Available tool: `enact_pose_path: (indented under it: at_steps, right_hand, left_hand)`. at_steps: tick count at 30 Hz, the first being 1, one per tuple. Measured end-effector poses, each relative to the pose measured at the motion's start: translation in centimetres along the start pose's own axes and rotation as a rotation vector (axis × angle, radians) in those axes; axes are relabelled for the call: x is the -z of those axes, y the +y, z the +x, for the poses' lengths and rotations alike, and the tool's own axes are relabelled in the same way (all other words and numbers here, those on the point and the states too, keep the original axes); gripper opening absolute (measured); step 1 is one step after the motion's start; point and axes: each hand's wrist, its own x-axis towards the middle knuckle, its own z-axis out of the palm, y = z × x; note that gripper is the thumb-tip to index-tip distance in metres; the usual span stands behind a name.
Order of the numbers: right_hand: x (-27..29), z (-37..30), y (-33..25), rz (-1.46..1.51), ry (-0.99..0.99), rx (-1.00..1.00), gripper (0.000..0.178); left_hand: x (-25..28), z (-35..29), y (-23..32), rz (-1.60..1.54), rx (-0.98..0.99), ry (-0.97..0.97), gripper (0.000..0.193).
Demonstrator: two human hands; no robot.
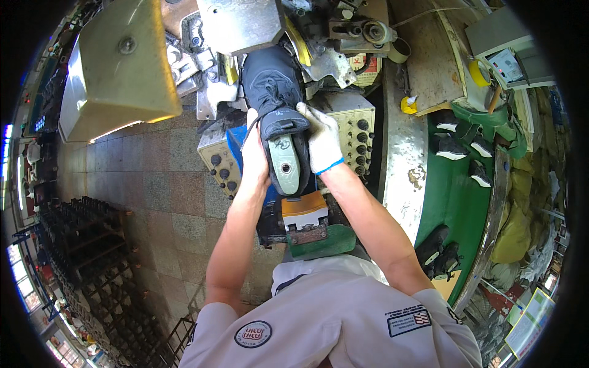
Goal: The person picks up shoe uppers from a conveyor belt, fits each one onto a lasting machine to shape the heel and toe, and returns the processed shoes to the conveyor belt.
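A black shoe [270, 76] sits between the two hands, laces upward, with a green foot form [283, 165] filling its opening. Its long axis runs almost straight away from the person's body: the toe end lies beyond the fingers, under and between the metal plates [242, 27] of a machine, while the heel end points back toward the person, just beyond an orange pad [304, 204]. Neither hand is nearer; both touch it. The left hand [256, 150] is closed along its left side, and the gloved right hand [324, 138] grips its right side, thumb and fingers close against it. The left fingertips are partly hidden, and I cannot tell whether the toe touches the plates. A control box [351, 116] stands beyond the right hand; more shoes [450, 146] lie on a green bench [451, 199] at the right.
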Motion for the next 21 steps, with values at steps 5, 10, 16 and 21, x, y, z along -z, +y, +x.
enact_pose_path:
  at_steps: [5, 10, 16, 21]
  right_hand:
    - [-0.1, 0.2, 0.6, 0.042, 0.000, 0.000, 0.028]
    - [0.7, 0.4, 1.5, -0.062, 0.012, 0.028, 0.025]
    - [0.4, 0.3, 2.0, 0.053, -0.047, 0.047, 0.024]
    - [0.0, -0.1, 0.8, 0.082, -0.059, 0.010, 0.026]
  left_hand:
    - [-0.5, 0.0, 0.4, -0.007, -0.002, 0.093, 0.051]
    - [1.3, 1.5, -1.1, 0.040, -0.050, 0.026, 0.049]
    - [3.1, 2.2, -3.0, 0.220, -0.309, -0.062, 0.054]
    - [3.6, 2.8, -3.8, 0.366, -0.239, 0.047, 0.062]
